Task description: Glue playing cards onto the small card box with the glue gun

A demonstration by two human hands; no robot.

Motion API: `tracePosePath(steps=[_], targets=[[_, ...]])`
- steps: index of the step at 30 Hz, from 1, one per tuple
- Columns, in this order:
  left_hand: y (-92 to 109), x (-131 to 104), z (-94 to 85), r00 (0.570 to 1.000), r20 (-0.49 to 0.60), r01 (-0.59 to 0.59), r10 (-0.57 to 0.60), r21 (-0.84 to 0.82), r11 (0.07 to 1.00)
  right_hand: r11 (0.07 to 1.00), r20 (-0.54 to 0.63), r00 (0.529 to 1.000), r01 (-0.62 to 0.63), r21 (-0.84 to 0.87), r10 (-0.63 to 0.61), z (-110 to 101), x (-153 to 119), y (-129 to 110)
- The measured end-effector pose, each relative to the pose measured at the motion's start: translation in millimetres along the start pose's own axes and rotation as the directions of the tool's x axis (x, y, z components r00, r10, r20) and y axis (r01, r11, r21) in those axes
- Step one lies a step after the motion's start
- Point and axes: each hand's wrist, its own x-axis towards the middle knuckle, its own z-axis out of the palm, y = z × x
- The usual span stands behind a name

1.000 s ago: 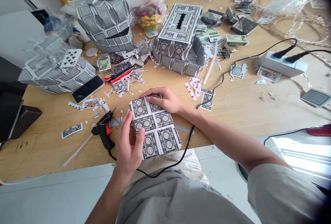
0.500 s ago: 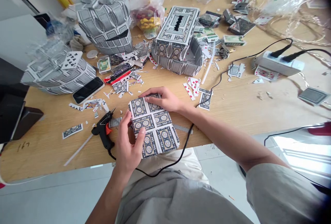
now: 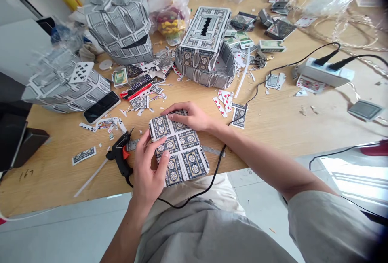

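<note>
A box-like block of patterned playing cards (image 3: pixel 180 143) lies at the table's front edge, its top showing card backs with white strips between them. My left hand (image 3: pixel 150 166) grips its left side, with the thumb and a finger on the top face. At the far edge my right hand (image 3: pixel 190 116) holds the block, fingers bent over the corner. Just left of my left hand lies a black glue gun (image 3: pixel 120 155) with an orange trigger. A metal ruler (image 3: pixel 212 150) sticks out from beneath the block on the right.
Woven card baskets (image 3: pixel 121 28) and a phone (image 3: pixel 102 107) are at the left. Behind stands a card box (image 3: pixel 206 32) in a card tray. Card scraps lie around. A black cable (image 3: pixel 256 93) runs from a white power strip (image 3: pixel 325 71) across the table.
A finger of my left hand has moved from the block's left edge onto its top face. My right hand stays in place. The whole view has shifted slightly.
</note>
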Motion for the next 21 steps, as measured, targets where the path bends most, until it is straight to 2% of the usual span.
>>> tracePosePath(steps=[12, 15, 18, 21], targets=[[0.5, -3.1, -3.4, 1.0, -0.008, -0.008, 0.007, -0.032, 0.999, 1.0, 0.004, 1.0, -0.021, 0.005, 0.021, 0.2, 0.4, 0.3], [-3.4, -12.7, -11.8, 0.993, -0.117, -0.005, -0.003, -0.069, 0.998, 1.0, 0.005, 1.0, -0.01, 0.014, 0.01, -0.3, 1.0, 1.6], [-14.3, -28.7, -27.6, 0.966, -0.248, 0.041, -0.068, -0.114, 0.993, 1.0, -0.009, 1.0, -0.027, 0.01, 0.027, -0.6, -0.2, -0.4], [-32.8, -46.0, -45.6, 0.948, -0.291, 0.119, -0.131, -0.061, 0.991, 0.997, -0.035, 0.997, -0.069, -0.018, 0.068, -0.8, -2.7, -4.5]])
